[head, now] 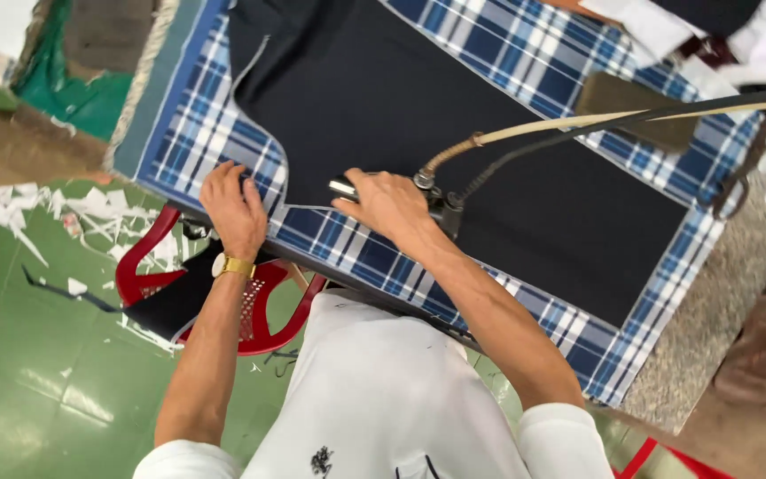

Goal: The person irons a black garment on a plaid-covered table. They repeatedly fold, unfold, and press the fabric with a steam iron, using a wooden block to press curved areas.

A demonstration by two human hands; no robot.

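My right hand is closed around the handle of a steam iron that rests on a piece of dark navy cloth. A hose and a dark cable run from the iron toward the right. The cloth lies spread over a blue and white checked pressing table. My left hand, with a gold watch on the wrist, lies flat on the table's near edge, fingers at the cloth's corner.
A red plastic stool holding dark cloth stands under the table edge. White paper scraps litter the green floor. A brown pad lies on the table to the right. Piled white and dark fabric sits at the far right.
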